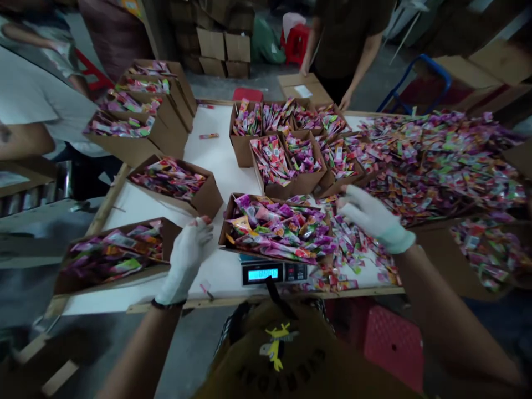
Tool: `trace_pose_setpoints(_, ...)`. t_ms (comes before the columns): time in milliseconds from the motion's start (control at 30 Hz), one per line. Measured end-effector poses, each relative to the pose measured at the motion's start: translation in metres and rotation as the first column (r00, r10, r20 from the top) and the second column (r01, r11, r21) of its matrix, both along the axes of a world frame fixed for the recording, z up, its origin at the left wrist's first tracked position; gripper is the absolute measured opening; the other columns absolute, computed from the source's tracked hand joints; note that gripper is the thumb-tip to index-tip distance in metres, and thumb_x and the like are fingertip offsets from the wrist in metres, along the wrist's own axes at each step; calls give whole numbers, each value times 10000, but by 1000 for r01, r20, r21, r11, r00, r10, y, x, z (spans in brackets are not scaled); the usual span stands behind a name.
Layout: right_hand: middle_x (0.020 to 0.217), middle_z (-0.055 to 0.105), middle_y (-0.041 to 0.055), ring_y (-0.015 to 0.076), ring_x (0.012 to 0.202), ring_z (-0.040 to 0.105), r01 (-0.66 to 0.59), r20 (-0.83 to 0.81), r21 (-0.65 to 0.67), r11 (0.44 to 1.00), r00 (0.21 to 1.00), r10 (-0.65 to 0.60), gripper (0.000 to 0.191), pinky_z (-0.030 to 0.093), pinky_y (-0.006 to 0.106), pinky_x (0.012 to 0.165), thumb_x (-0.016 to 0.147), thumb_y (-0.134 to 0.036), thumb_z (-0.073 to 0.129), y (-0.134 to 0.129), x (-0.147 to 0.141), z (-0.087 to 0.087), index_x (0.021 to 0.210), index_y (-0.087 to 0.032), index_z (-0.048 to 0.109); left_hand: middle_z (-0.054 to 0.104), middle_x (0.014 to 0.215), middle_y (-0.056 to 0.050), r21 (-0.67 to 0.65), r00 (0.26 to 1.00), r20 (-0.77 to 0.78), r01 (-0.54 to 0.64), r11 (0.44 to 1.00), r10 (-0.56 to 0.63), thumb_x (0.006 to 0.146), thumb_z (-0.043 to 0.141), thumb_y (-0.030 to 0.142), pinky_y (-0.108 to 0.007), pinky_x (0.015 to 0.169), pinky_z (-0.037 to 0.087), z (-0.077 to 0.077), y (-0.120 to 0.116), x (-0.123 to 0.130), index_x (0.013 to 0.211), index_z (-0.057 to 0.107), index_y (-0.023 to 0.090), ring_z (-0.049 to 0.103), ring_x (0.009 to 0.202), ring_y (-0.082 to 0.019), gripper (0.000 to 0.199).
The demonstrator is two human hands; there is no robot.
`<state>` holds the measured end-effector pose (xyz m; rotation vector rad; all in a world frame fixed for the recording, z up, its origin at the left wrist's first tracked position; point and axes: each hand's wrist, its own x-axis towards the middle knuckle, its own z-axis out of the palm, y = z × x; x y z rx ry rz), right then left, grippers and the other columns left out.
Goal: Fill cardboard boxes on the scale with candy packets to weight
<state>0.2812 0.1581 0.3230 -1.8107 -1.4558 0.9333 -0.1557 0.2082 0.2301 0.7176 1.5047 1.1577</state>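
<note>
A cardboard box [274, 230] full of small, colourful, mostly purple sachets sits on a digital scale [262, 274] with a lit blue display. My left hand [192, 255], in a white fingertip-less glove, is just left of that box, its fingers loosely bent and nothing visible in them. Close by on its other side is another filled box [118, 249]. My right hand [369, 216], gloved alike, hovers over loose sachets [353, 249] right of the weighed box. Its fingers point left, slightly apart, with no sachet visible in them.
More filled boxes stand at the back middle [297, 180], on the left [203, 191] and at the far left [166, 133]. A large sachet heap [440, 160] covers the table's right side. One person stands across the table; others are at the left. A red stool [393, 343] is below the front edge.
</note>
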Motion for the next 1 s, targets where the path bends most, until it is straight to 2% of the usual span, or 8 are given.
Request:
trace_pose_setpoints(133, 1236, 725, 159, 300, 1099, 726, -115, 103, 142, 983, 990, 101, 687, 618, 440, 928, 903, -564, 711, -15, -14, 20, 1446, -163, 581, 746, 1292, -178, 63, 995, 92, -28, 998, 22, 838, 667, 636, -448, 1011, 544, 16, 8, 10, 1140, 723, 163, 705, 1170, -309, 564)
trace_pose_setpoints(267, 1305, 677, 153, 322, 1176, 692, -319, 359, 140, 937, 899, 252, 624, 590, 468, 1000, 929, -507, 681, -14, -54, 21, 1457, -188, 591, 697, 1411, -188, 140, 992, 124, 2, 990, -20, 865, 680, 637, -421, 1036, 538, 27, 0, 26, 1232, 715, 141, 686, 1232, -295, 618)
trace_pose_setpoints(467, 1426, 577, 209, 421, 1200, 664, -332, 623, -244, 911, 666, 410, 809, 552, 515, 986, 881, -548, 737, 10, -108, 7, 1591, -237, 507, 735, 1317, -166, 99, 995, 92, 14, 995, -23, 870, 682, 612, -363, 997, 557, 16, -27, 16, 1190, 729, 138, 707, 1170, -277, 573)
trace_pose_setpoints(600, 1336, 621, 179, 367, 1169, 684, -367, 640, -318, 874, 596, 484, 538, 558, 439, 951, 955, -418, 670, 22, -126, -6, 1460, -233, 647, 735, 1324, -144, 18, 999, 35, 28, 999, -29, 851, 671, 658, -366, 959, 567, 5, -48, -2, 1208, 724, 158, 715, 1141, -277, 617)
trace_pose_setpoints(733, 1309, 677, 132, 330, 1198, 670, -389, 581, -201, 899, 692, 429, 484, 540, 439, 1035, 935, -417, 707, 20, -113, -6, 1386, -239, 693, 719, 1361, -162, -18, 1000, 10, 6, 1000, -6, 799, 699, 693, -433, 998, 556, 0, -64, -14, 1222, 713, 154, 693, 1199, -318, 685)
trace_pose_setpoints(867, 1350, 690, 129, 283, 1212, 675, -340, 369, 175, 924, 893, 259, 615, 543, 427, 1077, 947, -456, 694, 9, -63, -7, 1500, -207, 592, 719, 1338, -162, -79, 999, 23, -37, 996, 39, 726, 768, 620, -484, 1073, 524, -10, -76, -27, 1136, 719, 161, 692, 1173, -324, 617)
trace_pose_setpoints(933, 1365, 685, 143, 258, 1210, 680, -188, 278, 250, 950, 954, 116, 593, 554, 406, 1066, 1014, -451, 586, -1, -27, -25, 1536, -172, 542, 705, 1354, -150, -117, 998, 43, -32, 993, 38, 706, 783, 633, -482, 1087, 517, -20, -84, -34, 1104, 711, 177, 681, 1189, -325, 609)
trace_pose_setpoints(1000, 1390, 675, 156, 254, 1273, 648, -43, 347, 101, 994, 938, 6, 527, 520, 409, 1120, 1048, -363, 491, -19, 6, -60, 1525, -149, 554, 692, 1364, -139, -156, 998, 45, -38, 987, 46, 700, 782, 664, -478, 1095, 514, -31, -96, -39, 1090, 698, 192, 672, 1205, -324, 618)
